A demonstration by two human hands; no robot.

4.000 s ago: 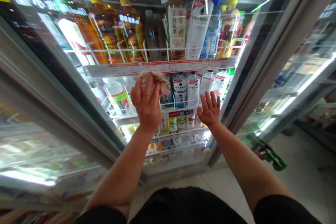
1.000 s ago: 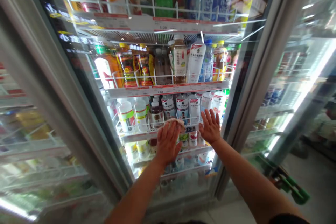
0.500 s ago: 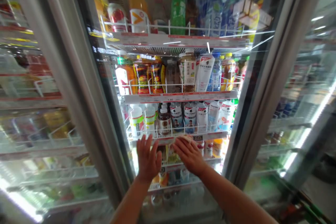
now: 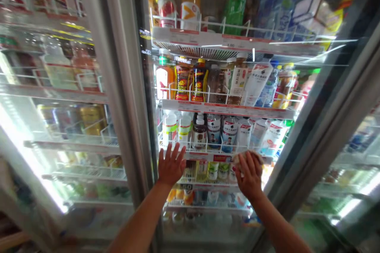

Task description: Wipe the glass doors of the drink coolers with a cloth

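I face a drinks fridge with a closed glass door [image 4: 299,99]. My left hand [image 4: 171,165] lies flat on the glass at its lower left, fingers spread, holding nothing. My right hand [image 4: 249,176] presses a crumpled pale cloth [image 4: 241,157] against the glass at the lower right, level with a red-edged shelf strip [image 4: 208,156]. Behind the glass stand rows of bottles [image 4: 221,130] on white wire shelves.
A grey door post [image 4: 118,87] separates this door from another glass-fronted fridge section [image 4: 59,99] on the left. A second grey post [image 4: 335,122] runs up the right side. More lit shelves [image 4: 353,158] show beyond it, blurred.
The cloth has passed from my left hand to my right, which has slid it rightwards along the glass. My left hand now rests bare on the door. The view has tilted up and left.
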